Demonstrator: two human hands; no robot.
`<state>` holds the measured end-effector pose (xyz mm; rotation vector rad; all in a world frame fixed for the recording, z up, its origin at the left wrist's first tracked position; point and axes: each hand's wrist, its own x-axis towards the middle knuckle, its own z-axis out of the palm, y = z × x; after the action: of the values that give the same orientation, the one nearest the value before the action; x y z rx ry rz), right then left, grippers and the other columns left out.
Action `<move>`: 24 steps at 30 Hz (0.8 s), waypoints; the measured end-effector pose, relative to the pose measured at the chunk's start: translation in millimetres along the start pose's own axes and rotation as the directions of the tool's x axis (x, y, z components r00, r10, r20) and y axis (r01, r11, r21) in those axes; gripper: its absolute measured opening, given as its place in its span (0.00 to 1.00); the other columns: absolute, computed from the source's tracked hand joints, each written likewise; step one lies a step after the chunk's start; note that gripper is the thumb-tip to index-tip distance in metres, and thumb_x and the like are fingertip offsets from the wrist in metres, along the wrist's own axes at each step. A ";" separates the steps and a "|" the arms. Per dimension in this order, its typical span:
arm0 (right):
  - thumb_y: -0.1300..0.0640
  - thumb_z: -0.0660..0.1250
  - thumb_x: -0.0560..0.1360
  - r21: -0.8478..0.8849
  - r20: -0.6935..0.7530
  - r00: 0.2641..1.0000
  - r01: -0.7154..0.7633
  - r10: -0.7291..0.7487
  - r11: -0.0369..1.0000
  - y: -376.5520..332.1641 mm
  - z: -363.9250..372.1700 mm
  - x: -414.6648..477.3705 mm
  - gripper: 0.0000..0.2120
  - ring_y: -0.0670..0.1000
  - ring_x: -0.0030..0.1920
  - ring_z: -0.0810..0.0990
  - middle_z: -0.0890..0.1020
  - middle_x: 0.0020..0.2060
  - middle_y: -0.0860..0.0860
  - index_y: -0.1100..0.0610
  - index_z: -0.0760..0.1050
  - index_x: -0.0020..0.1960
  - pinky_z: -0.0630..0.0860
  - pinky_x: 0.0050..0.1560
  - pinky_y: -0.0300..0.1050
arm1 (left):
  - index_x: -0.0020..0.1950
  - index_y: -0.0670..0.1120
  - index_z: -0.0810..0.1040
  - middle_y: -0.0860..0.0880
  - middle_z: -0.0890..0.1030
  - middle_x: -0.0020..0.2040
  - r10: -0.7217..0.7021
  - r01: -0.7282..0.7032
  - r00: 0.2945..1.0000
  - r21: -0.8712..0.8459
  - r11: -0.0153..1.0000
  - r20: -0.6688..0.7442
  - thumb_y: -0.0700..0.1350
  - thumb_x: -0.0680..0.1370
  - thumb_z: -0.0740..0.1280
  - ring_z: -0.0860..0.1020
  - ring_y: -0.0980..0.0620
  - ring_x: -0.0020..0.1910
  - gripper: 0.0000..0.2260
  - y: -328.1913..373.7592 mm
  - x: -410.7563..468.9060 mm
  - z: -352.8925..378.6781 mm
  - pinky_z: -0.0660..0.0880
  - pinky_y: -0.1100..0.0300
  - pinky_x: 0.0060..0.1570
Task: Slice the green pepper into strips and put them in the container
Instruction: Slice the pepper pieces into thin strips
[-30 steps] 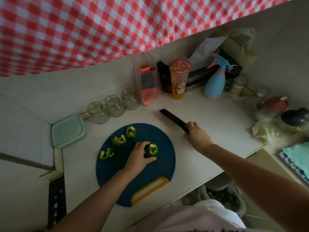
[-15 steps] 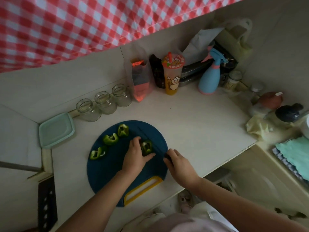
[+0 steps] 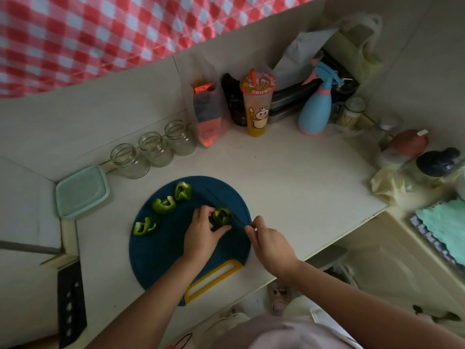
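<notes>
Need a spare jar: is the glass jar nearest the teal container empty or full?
Empty: the glass jar is clear throughout, lidless and upright.

Light is dim and flat, brightest on the red checked cloth [image 3: 100, 34] at the top, and shadows on the pale counter [image 3: 289, 185] are faint and soft-edged. The wide lens bows straight lines near the borders (the walls [image 3: 415, 71] tilt and splay at both sides), and the corners fall darker and softer. The dark knife [image 3: 239, 220] in the right hand [image 3: 270, 245] nearly vanishes against the blue cutting board [image 3: 163, 260], while the green pepper piece [image 3: 221, 215] gripped by the left hand [image 3: 201, 235] looks slightly smeared.
</notes>
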<state>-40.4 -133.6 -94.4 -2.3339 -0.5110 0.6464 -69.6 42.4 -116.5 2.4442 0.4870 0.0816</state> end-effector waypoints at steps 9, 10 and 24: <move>0.44 0.47 0.81 -0.132 -0.011 0.997 0.076 -0.078 0.988 -3.3 11.6 -12.2 0.16 0.56 0.38 0.78 0.81 0.41 0.54 0.56 0.62 0.55 0.74 0.39 0.49 | 0.56 0.41 0.73 0.45 0.74 0.54 -0.072 0.069 0.997 -0.075 0.995 -0.033 0.45 0.66 0.77 0.77 0.47 0.53 0.24 5.9 1.2 5.5 0.77 0.56 0.48; 0.44 0.46 0.81 -0.141 -0.009 0.997 0.070 -0.072 0.987 -3.3 12.6 -12.2 0.16 0.56 0.38 0.78 0.80 0.41 0.54 0.55 0.62 0.55 0.76 0.40 0.50 | 0.56 0.41 0.73 0.45 0.74 0.54 -0.074 0.071 0.997 -0.079 0.994 -0.034 0.45 0.66 0.77 0.77 0.47 0.53 0.24 6.4 1.0 5.5 0.78 0.57 0.49; 0.45 0.46 0.82 -0.165 0.055 0.998 0.045 -0.036 0.985 -10.1 11.4 -11.5 0.14 0.57 0.36 0.78 0.80 0.39 0.55 0.54 0.61 0.55 0.75 0.38 0.52 | 0.60 0.39 0.74 0.43 0.75 0.58 -0.050 0.050 0.999 -0.096 0.994 -0.002 0.42 0.65 0.78 0.77 0.45 0.58 0.26 7.1 5.8 0.5 0.72 0.62 0.54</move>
<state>-58.1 -126.7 -91.5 -2.4609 -0.6572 0.6688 -61.9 39.0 -113.0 2.3366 0.5336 0.0874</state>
